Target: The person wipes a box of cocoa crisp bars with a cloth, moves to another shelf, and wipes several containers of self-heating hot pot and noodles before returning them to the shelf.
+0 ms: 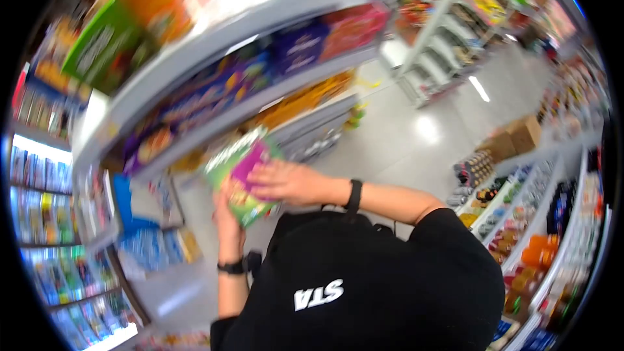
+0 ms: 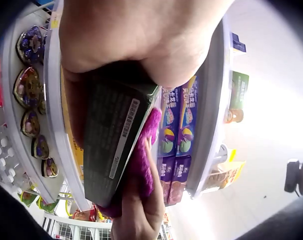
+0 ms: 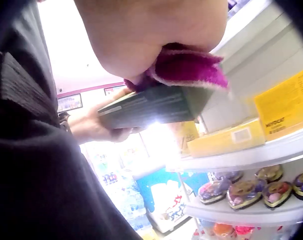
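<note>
A green printed box is held in front of the body, beside the shelf. My left hand grips it at its lower left edge; in the left wrist view that palm covers one end of the box. Against the printed face lies a purple fluffy cloth. My right hand holds this cloth and presses it on the box, fingers stretched across. Its loose edge sticks out under the right palm in the right wrist view. Part of the box face is hidden by cloth and fingers.
A curved white shelf close ahead carries purple biscuit packs and a green box. Stocked racks line the right side. Lit shelves stand at left, near a blue bin. Cardboard boxes sit on the floor.
</note>
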Tool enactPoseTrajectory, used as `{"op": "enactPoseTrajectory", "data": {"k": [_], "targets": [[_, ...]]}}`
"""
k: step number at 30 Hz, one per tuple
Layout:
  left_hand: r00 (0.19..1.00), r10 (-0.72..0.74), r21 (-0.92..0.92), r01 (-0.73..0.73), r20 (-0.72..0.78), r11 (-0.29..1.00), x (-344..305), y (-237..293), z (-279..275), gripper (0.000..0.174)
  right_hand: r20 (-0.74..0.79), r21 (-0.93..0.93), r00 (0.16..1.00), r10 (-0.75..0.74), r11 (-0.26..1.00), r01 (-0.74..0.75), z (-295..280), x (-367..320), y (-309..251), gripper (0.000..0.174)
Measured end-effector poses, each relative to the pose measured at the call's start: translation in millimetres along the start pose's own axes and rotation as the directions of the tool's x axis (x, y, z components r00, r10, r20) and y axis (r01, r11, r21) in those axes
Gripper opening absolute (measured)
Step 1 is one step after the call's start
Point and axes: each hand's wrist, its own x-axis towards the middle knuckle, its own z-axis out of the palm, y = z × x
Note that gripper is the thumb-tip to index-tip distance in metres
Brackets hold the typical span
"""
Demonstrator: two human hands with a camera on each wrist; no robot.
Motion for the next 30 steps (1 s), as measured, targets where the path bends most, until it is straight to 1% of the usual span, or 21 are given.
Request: {"op": "enactPoseTrajectory", "data": {"k": [1, 2, 3, 4, 6, 8, 9, 10, 12, 13, 14, 15, 16, 18, 19, 22, 23, 26, 27, 29, 30], "targets": [[0.998, 0.043, 0.052, -0.046, 0.052, 0.998, 10.0, -17.7, -16.6, 0.055, -0.021, -0.035, 1.000, 0.007, 0.999, -0.008, 7.4, 6.9, -1.9, 0.050], [0.997, 0.074, 0.133, -0.075, 0.015, 0.988, -0.2, -20.7, -11.9, 0.057, -0.038, -0.063, 0.999, 0.035, 0.997, -0.037, 20.0, 9.8, -10.6, 0.050], [0.984, 0.166, 0.285, -0.142, -0.059, 0.948, 14.7, -37.0, -17.5, 0.050, -0.052, -0.077, 0.995, 0.081, 0.993, -0.085, 15.2, 19.9, -11.4, 0.050], [0.991, 0.116, 0.117, -0.124, 0.073, 0.985, 3.5, -19.3, 5.5, 0.049, -0.065, -0.091, 0.990, 0.128, 0.987, -0.134, 5.2, 27.1, -17.6, 0.050], [0.988, 0.131, 0.111, -0.139, 0.077, 0.984, -3.0, -9.9, 18.2, 0.053, -0.067, -0.081, 0.990, 0.122, 0.989, -0.127, 0.2, 31.2, -14.9, 0.050], [0.986, 0.123, 0.134, -0.137, 0.109, 0.981, -3.0, -9.5, 12.2, 0.051, -0.151, -0.145, 0.975, 0.164, 0.972, -0.186, 0.9, 30.3, -7.3, 0.051], [0.982, 0.127, 0.138, -0.147, 0.143, 0.980, -5.1, -10.7, 10.4, 0.048, -0.157, -0.204, 0.962, 0.223, 0.946, -0.253, -5.8, 25.8, -1.2, 0.050], [0.983, 0.117, 0.143, -0.137, 0.140, 0.980, -8.5, -10.2, 8.2, 0.048, -0.177, -0.264, 0.956, 0.233, 0.925, -0.274, -11.5, 19.2, 8.8, 0.049], [0.989, 0.096, 0.120, -0.110, 0.115, 0.987, -15.8, -8.0, 3.1, 0.049, -0.249, -0.126, 0.861, 0.444, 0.867, -0.483, -17.1, 2.8, 21.0, 0.041], [0.989, 0.096, 0.118, -0.109, 0.109, 0.987, -16.2, -10.5, 1.9, 0.049, -0.188, 0.373, 0.710, 0.679, 0.718, -0.587, -21.4, -4.1, 24.9, 0.037], [0.996, 0.045, 0.041, -0.048, 0.078, 0.998, -17.0, -11.3, -0.9, 0.049, 0.002, 0.766, 0.555, 0.832, 0.355, -0.535, -24.2, -10.1, 27.9, 0.034], [0.998, -0.007, -0.042, 0.009, 0.059, 0.999, -15.2, -12.1, -1.4, 0.048, 0.168, 0.911, 0.468, 0.868, 0.044, -0.409, -27.2, -17.4, 34.9, 0.036], [0.998, -0.006, -0.041, 0.008, 0.058, 0.999, -12.5, -12.7, -0.3, 0.048, 0.168, 0.912, 0.469, 0.867, 0.043, -0.408, -22.6, -20.9, 34.0, 0.036], [0.999, -0.040, 0.013, 0.039, 0.034, 0.999, -6.1, -13.7, 9.2, 0.048, 0.156, 0.988, 0.502, 0.850, -0.137, -0.075, -21.7, -12.6, 14.8, 0.040], [1.000, 0.002, 0.039, -0.003, 0.018, 0.999, -5.3, -15.9, 13.5, 0.047, 0.150, 0.986, 0.518, 0.842, -0.166, -0.017, -19.3, -10.8, 10.5, 0.044], [0.999, 0.034, 0.131, -0.037, 0.024, 0.991, -0.1, -15.9, 19.8, 0.049, 0.128, 0.990, 0.503, 0.855, -0.138, -0.017, -24.6, -6.9, 10.3, 0.043], [0.998, 0.059, 0.262, -0.064, 0.025, 0.963, 1.0, -16.4, 22.3, 0.051, 0.093, 0.992, 0.484, 0.870, -0.040, -0.119, -25.0, -5.4, 10.2, 0.044], [0.998, 0.042, 0.310, -0.052, 0.040, 0.949, 1.1, -3.6, 25.8, 0.049, 0.061, 0.991, 0.443, 0.894, -0.003, -0.131, -23.0, -3.1, 11.9, 0.043], [0.998, 0.044, 0.312, -0.053, 0.036, 0.948, 3.8, -2.6, 26.3, 0.049, 0.063, 0.992, 0.447, 0.892, -0.006, -0.129, -23.8, -2.0, 14.0, 0.043], [0.987, 0.152, 0.336, -0.160, 0.052, 0.928, 4.0, -2.7, 25.0, 0.050, 0.061, 0.988, 0.408, 0.911, 0.003, -0.155, -23.4, -2.6, 14.0, 0.040], [0.987, 0.153, 0.338, -0.159, 0.044, 0.928, 2.0, -2.8, 23.6, 0.050, 0.068, 0.988, 0.413, 0.908, -0.003, -0.156, -21.7, -2.9, 13.4, 0.040]]}}
